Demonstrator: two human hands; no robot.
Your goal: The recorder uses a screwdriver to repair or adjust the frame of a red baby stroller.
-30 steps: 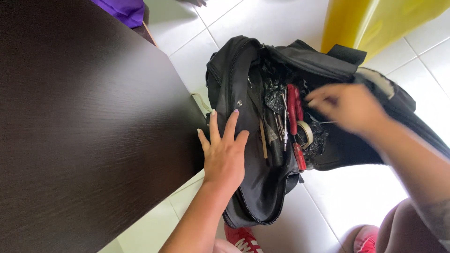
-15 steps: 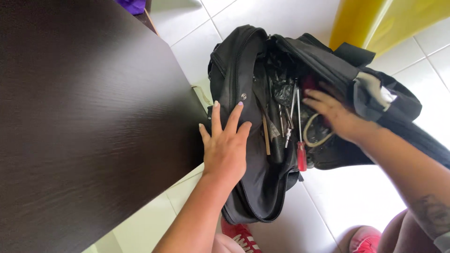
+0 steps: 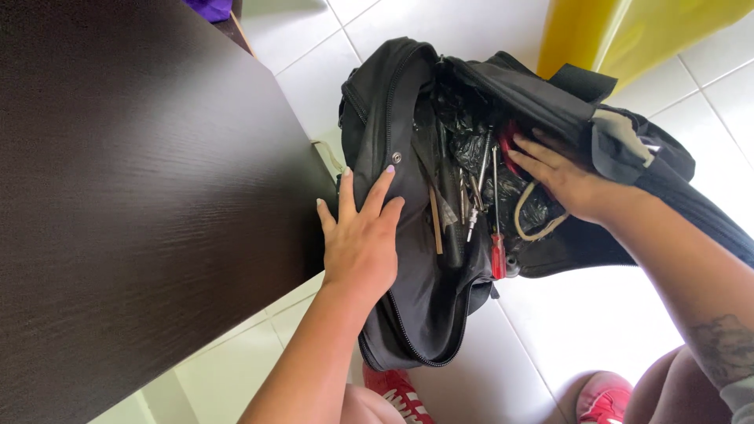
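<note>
the desk (image 3: 118, 196) fills the left, dark and wood-grained, and the black bag (image 3: 408, 314) sits on the white tiled floor (image 3: 597, 322) right against the desk's near edge, unzipped and gaping upward.

the left hand (image 3: 363, 239) lies flat on the bag's left flap, just beside the desk edge, fingers spread and pointing away from the person, palm pressing the fabric down. it holds nothing; it only pins the flap.

inside the bag, right of that hand, the tools (image 3: 467, 200) lie bunched with their long axes running roughly away from the person: metal shafts, a wooden stick, and a red-handled screwdriver (image 3: 496, 235) with its handle at the near end. black plastic (image 3: 510, 188) lines the space behind them.

the right hand (image 3: 561, 177) is deeper in the bag, right of the tools and nearer to them than the left. its fingers are loosely extended, tips touching the black plastic and something red (image 3: 509, 141) beside the shafts. i cannot tell whether it grips anything. a pale cord loop (image 3: 525, 224) lies just below it.

red shoes (image 3: 605, 396) show at the bottom.
</note>
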